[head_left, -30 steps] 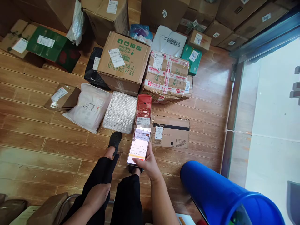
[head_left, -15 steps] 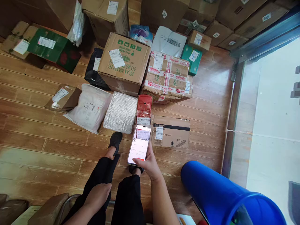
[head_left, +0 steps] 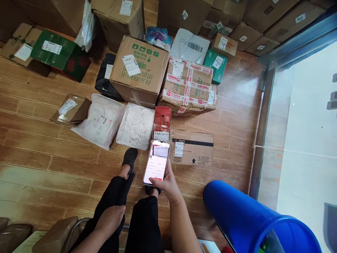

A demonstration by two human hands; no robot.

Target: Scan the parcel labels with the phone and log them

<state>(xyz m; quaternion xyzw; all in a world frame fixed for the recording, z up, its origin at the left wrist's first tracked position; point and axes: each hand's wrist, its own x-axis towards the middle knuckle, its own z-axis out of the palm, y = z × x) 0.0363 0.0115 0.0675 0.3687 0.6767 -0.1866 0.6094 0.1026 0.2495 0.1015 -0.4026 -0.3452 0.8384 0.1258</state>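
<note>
black trousers (head_left: 143,225) | plain black low-cut shoes (head_left: 130,155) | bare ankles (head_left: 124,172) | bare forearms (head_left: 182,223) | bare hands (head_left: 170,183)

A blue plastic bin (head_left: 240,214) fills the lower right, slanting toward the corner. Brown cardboard cartons (head_left: 288,26) crowd the upper right. At upper left, a dark green box (head_left: 70,52) bears a white shipping label (head_left: 52,47), just beside a whitish plastic bag (head_left: 86,30). Wood-plank flooring (head_left: 233,144) spreads through the middle of the frame.

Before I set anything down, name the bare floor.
Bare floor lies right of the TOYS box, beyond the blue bin, and nearer than the white bag, left of the legs. Beyond the phone it is crowded: red box, silver mailer, taped carton.
</note>
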